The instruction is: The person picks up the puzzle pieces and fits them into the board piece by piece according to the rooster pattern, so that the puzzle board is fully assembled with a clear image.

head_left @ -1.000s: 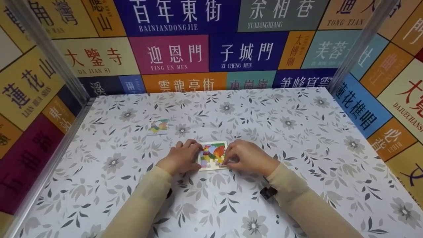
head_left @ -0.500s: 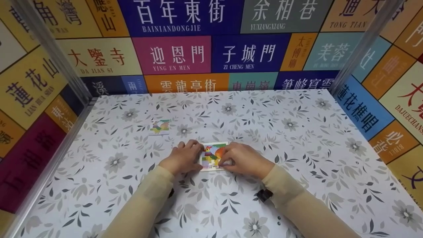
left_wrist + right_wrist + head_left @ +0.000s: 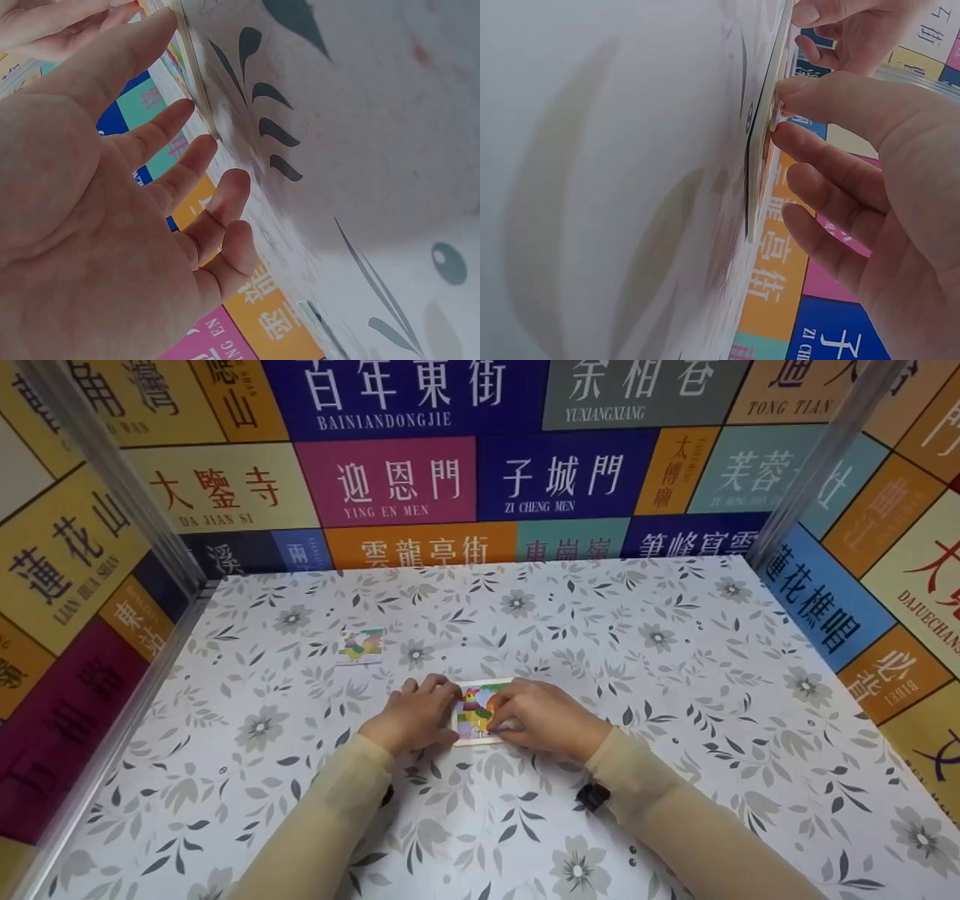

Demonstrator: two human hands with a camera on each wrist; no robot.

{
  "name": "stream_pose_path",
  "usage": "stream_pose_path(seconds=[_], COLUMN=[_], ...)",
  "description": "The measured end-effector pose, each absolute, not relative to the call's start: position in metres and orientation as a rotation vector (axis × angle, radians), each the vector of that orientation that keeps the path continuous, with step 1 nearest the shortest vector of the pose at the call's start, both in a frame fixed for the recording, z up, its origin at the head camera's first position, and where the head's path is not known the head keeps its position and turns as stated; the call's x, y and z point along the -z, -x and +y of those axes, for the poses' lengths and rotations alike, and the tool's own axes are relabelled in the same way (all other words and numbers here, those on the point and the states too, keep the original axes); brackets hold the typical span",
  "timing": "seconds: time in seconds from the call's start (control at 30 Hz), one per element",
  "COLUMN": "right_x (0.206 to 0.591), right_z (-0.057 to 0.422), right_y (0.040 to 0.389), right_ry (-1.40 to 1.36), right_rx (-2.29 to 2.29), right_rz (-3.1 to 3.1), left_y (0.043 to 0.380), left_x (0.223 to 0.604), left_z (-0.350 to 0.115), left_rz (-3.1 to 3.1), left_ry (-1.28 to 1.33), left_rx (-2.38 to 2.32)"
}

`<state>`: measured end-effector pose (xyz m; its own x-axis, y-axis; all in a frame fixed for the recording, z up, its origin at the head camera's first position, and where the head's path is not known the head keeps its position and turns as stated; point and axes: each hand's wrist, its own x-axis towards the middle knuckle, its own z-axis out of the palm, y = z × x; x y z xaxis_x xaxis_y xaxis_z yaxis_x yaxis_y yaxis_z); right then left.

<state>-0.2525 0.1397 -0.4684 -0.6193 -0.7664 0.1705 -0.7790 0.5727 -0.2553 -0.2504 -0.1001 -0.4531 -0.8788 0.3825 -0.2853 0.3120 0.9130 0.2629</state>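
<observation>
A small jigsaw puzzle (image 3: 471, 705) with a colourful rooster picture and a pale frame lies on the table. My left hand (image 3: 415, 717) rests along its left side. In the left wrist view, the thumb and first fingers (image 3: 180, 112) touch the puzzle's edge, fairly straight, while the others bend loosely. My right hand (image 3: 553, 721) is over the puzzle's right part and covers much of it. Its thumb and index finger pinch a small puzzle piece (image 3: 775, 114) low over the board in the right wrist view. The piece's picture is mostly hidden.
A small card (image 3: 361, 647) with a similar rooster picture lies farther back to the left. White floral cloth covers the table (image 3: 675, 682). Colourful sign panels (image 3: 390, 480) stand behind and at both sides, with clear posts at the corners.
My right hand has moved left over the puzzle, with the piece pinched in its fingers. My left hand stays at the puzzle's left edge.
</observation>
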Motion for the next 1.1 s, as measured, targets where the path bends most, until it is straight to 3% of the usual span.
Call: stream_pose_path(seconds=[1.1], right_x=[0.466], right_z=[0.148], right_y=[0.246], right_ry=[-1.31], right_rx=[-0.567], right_rz=[-2.799], left_y=[0.249], left_x=[0.451], left_z=[-0.099], left_rz=[2.735], left_ry=[-0.51], left_rx=[-0.316])
